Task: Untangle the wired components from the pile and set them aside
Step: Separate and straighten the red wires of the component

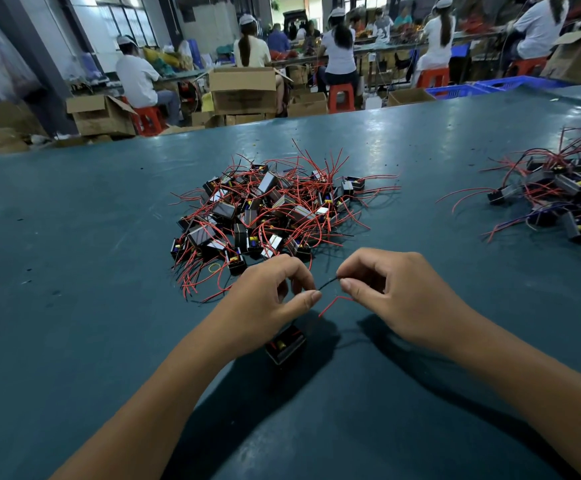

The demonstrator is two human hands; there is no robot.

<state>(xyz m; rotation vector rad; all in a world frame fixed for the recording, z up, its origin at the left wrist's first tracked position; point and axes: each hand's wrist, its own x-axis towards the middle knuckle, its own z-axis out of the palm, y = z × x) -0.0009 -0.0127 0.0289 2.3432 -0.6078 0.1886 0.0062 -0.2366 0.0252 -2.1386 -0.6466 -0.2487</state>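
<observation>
Wired component (pixel 285 345): small black box low between both wrists above the teal tabletop (pixel 74 341), probably light. Thin black lead (pixel 328 282), likely limp, pinched between left hand (pixel 268 303) and right hand (pixel 396 296). Tangled pile (pixel 268 216) just beyond. Best gripped by the box.

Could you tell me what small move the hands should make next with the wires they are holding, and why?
Probably draw the hands gently apart. The left hand and right hand both pinch one black wire, a red wire bends loose just beneath, and the component already sits apart from the central pile. Straightening the leads looks like what remains before setting it aside.
</observation>
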